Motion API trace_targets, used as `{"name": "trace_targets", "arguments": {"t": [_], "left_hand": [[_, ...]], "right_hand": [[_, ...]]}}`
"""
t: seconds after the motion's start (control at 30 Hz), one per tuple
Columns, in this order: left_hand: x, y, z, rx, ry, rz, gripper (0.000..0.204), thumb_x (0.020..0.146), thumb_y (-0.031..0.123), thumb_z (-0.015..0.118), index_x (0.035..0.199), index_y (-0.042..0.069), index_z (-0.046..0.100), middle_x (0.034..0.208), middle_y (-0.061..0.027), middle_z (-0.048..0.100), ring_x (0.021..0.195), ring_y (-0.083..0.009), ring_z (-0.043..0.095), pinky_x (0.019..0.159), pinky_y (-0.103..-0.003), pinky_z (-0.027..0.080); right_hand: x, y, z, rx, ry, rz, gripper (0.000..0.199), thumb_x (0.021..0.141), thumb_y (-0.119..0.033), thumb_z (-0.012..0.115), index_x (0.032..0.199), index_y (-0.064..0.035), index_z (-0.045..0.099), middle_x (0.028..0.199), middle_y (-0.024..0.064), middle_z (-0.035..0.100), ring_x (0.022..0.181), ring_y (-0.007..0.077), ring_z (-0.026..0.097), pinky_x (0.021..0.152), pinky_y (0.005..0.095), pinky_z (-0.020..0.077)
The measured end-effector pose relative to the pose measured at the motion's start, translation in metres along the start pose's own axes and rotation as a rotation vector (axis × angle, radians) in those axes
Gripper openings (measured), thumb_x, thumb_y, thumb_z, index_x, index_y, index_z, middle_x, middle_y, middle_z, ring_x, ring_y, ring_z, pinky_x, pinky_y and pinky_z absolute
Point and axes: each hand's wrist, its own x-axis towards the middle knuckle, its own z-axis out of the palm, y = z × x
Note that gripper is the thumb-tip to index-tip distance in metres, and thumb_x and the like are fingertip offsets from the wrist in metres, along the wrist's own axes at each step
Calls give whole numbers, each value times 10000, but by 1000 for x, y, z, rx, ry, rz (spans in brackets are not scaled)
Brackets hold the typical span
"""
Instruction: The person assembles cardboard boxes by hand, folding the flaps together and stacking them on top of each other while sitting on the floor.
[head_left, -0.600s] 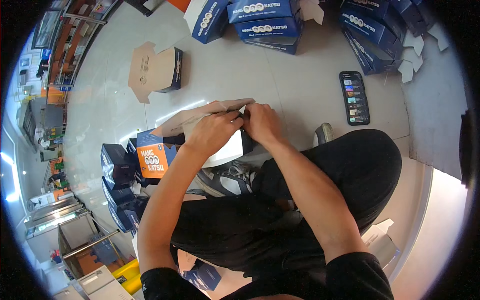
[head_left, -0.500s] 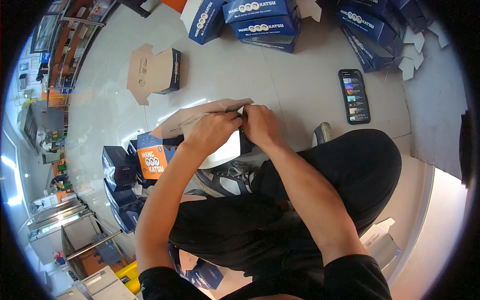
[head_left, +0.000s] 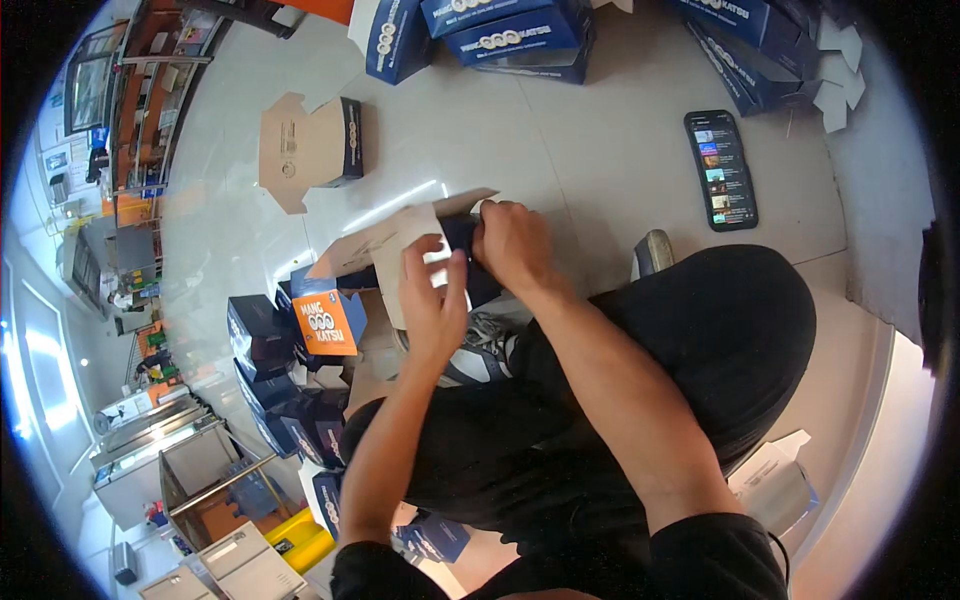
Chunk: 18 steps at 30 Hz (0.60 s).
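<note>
Glossy pale floor tiles (head_left: 610, 150) lay in bright light.
A white reflection (head_left: 392, 206) streaked them; brown shelving (head_left: 145, 130) stood far left, lit panels (head_left: 50, 365) glowed left, and a pale surface (head_left: 850, 465) bordered the right.

Part-folded carton (head_left: 388, 264) (tan, dark-blue end), flaps still open, lying mid-view.

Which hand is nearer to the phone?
The right. In this view, the right hand, at the dark end of the box, is left of and below the phone; the left hand is farther left and lower.
</note>
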Motion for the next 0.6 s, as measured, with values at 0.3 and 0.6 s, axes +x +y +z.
{"name": "trace_targets", "arguments": {"t": [0.3,0.6], "left_hand": [[16,24,13,491,63,199,198,896,109,607,808,-68,613,802,-282,645,744,-468,643,669,-531,501],[28,6,20,612,-20,97,260,901,183,615,856,-72,643,816,-312,659,787,-486,651,742,-543,514]], "right_hand": [[10,6,-12,244,-85,241,135,720,-133,718,837,-74,749,884,214,722,896,393,705,824,486,563],[4,2,-10,99,-71,225,132,716,-185,732,802,-89,759,838,181,727,838,376,708,786,453,567]]}}
